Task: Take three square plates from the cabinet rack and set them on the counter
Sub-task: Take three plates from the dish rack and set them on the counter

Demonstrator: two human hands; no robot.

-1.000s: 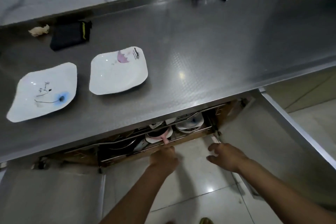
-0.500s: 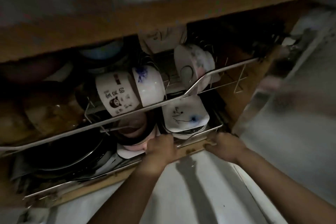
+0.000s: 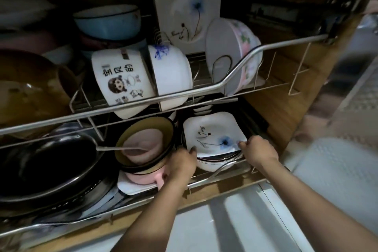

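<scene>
A dim under-counter cabinet holds a two-tier wire rack [image 3: 204,88] crowded with crockery. On the lower tier, right of a stack of pink and yellow-rimmed bowls [image 3: 145,149], a white square plate [image 3: 212,133] with a blue flower lies flat on top of a pile of dishes. The left hand [image 3: 181,164] has its fingertips at the plate's near-left edge and the right hand [image 3: 256,150] pinches its near-right corner; the hands are apart, one on each side, and the plate is not yet lifted.

It looks like glazed ceramic: stiff, smooth, probably slippery, and liable to chip against the wire or the dishes below. The upturned corners and rim seem the sensible places to hold, thumbs on top and fingers underneath, lifting straight up before drawing it out under the upper tier.

Only one square plate is clearly visible on the lower tier; what lies beneath it cannot be identified. A taller rectangular flowered plate [image 3: 187,12] stands upright above, beside three white bowls on edge.
</scene>
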